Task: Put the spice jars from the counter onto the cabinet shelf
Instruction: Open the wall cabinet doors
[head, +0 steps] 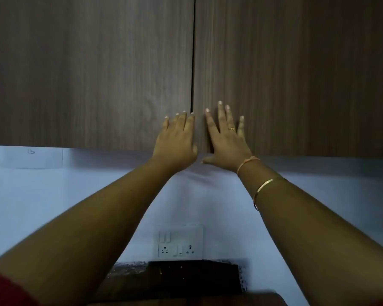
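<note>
Left grip (177, 138) and right grip (226, 140) lie flat and empty on shut cabinet doors (86, 74). Probably the opening step; next, hook the door edges between them.

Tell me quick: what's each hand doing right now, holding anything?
Left hand: open, flat on the left cabinet door, holds nothing.
Right hand: open, flat on the right cabinet door, holds nothing.

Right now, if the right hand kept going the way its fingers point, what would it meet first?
The right cabinet door. The right hand looks flat against it, fingers spread, just right of the centre gap; contact seems likely, though depth is hard to judge.
</note>
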### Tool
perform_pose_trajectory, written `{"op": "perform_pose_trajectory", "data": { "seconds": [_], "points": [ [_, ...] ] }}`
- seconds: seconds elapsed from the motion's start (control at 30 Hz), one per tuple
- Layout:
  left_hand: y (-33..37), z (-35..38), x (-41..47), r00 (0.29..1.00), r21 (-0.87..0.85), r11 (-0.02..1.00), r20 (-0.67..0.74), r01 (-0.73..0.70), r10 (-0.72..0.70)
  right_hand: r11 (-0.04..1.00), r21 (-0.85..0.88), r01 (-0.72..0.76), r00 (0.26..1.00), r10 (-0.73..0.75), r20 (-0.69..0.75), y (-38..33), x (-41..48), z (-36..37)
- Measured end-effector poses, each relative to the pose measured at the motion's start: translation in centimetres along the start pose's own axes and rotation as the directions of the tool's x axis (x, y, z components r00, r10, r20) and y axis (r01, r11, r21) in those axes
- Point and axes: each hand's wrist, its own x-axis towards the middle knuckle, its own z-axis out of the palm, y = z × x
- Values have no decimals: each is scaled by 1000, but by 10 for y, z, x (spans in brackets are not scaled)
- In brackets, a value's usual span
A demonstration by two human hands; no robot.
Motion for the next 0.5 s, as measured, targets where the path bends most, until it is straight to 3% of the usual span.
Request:
{"op": "perform_pose_trajectory", "data": {
  "seconds": [0.5],
  "points": [
    [29, 10, 6, 993, -63, 991, -7, 120, -121, 996, -40, 77, 992, -81, -97, 17, 5, 24]
  ]
}}
